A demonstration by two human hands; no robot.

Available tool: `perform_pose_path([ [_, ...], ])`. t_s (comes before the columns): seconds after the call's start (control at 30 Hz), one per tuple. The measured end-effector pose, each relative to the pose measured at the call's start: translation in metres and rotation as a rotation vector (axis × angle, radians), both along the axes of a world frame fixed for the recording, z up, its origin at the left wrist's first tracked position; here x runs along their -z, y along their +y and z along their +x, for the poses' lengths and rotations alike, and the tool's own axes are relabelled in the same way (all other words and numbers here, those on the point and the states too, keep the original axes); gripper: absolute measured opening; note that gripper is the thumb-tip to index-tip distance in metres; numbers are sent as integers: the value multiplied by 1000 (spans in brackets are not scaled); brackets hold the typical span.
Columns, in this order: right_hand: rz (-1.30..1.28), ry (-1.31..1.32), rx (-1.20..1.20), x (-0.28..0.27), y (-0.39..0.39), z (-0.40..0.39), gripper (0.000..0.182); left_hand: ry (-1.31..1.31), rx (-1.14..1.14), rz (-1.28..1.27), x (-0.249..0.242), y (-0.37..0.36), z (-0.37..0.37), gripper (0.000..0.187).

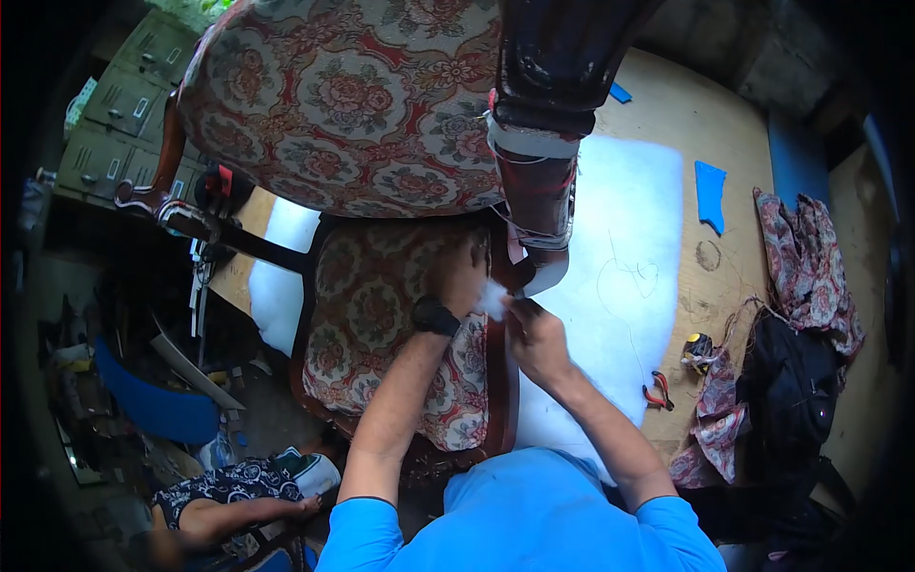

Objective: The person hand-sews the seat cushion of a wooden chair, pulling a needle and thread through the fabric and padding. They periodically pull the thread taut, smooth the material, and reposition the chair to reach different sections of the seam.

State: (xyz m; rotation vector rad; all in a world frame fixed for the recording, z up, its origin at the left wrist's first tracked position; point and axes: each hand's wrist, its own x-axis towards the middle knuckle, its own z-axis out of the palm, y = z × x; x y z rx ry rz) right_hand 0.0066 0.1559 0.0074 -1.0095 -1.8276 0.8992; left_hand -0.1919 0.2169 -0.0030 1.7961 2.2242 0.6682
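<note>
A view from above looks down on a person in a blue shirt working at a chair [381, 315] that lies tipped on a wooden table [705, 124]. The chair fills the upper and middle left of the frame, its floral fabric red, cream and green, with a dark wood frame.

The left hand [464, 276], with a black watch [436, 316] on its wrist, rests on the chair seat near the frame's centre, fingers curled against the fabric. The right hand [536, 334] sits just beside it, to the right. Both hands are closed on a small tuft of white wadding [493, 298], pinched between them right at the chair's arm [543, 143], a dark padded post wrapped in pale strips.

Under the chair and to the right lies a large white sheet of batting [620, 286]. Red pliers [658, 393] lie at its lower right edge. Further right are a yellow tape [698, 347], floral scraps [805, 257], a black bag [796, 391] and blue pieces [710, 194].

At lower left, another person's arm [243, 515] in a patterned sleeve shows near the floor.
</note>
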Motion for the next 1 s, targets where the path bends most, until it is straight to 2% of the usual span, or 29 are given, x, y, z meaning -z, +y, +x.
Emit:
perform_pose_path([
  [0.1, 7, -85, 118, 15, 13, -33, 38, -171, 11, -6, 6, 4, -17, 30],
  [0.2, -5, -91, 243, -2, 19, -53, 36, -237, 15, -44, 11, 2, -27, 30],
  [0.23, -79, -171, 163, -5, 19, -53, 37, -255, 11, -58, 11, 3, -30, 30],
  [0.33, -181, -225, 124, 12, 29, -65, 35, -300, 5, -40, 12, 0, -29, 29],
  [0.43, -328, -219, 106, 51, 57, -88, 23, -334, -14, 16, 10, -2, -24, 28],
  [0.47, -671, 95, 60, 54, 62, -87, 17, -366, -17, 12, 8, -5, -23, 27],
  [0.53, -1303, 759, -44, 25, 75, -77, 5, -436, -25, 16, 3, -5, -21, 26],
  [0.57, -1391, 945, -57, -18, 71, -80, 8, -489, -28, 6, 5, -3, -22, 26],
  [0.63, -1440, 1042, -96, 0, 77, -83, 10, -595, -35, -27, 8, -3, -24, 26],
  [0.7, -1515, 1137, -159, 19, 85, -85, 13, -590, -10, -40, -1, -4, -27, 26],
  [0.8, -1521, 1048, -111, 27, 91, -83, 16, -659, -16, -76, -2, -2, -30, 25],
  [0.83, -1357, 960, -66, 4, 81, -88, 22, -692, -22, -95, 1, -3, -31, 25],
  [0.9, -978, 582, 21, -23, 51, -79, 29, -545, 26, 22, 19, -2, -31, 24],
  [0.97, -762, 236, -18, -29, 14, -52, 35, -476, 57, 80, 25, -5, -33, 23],
  [1.0, -734, 74, -91, -28, -1, -23, 36, -484, 67, 80, 20, -7, -32, 23],
])
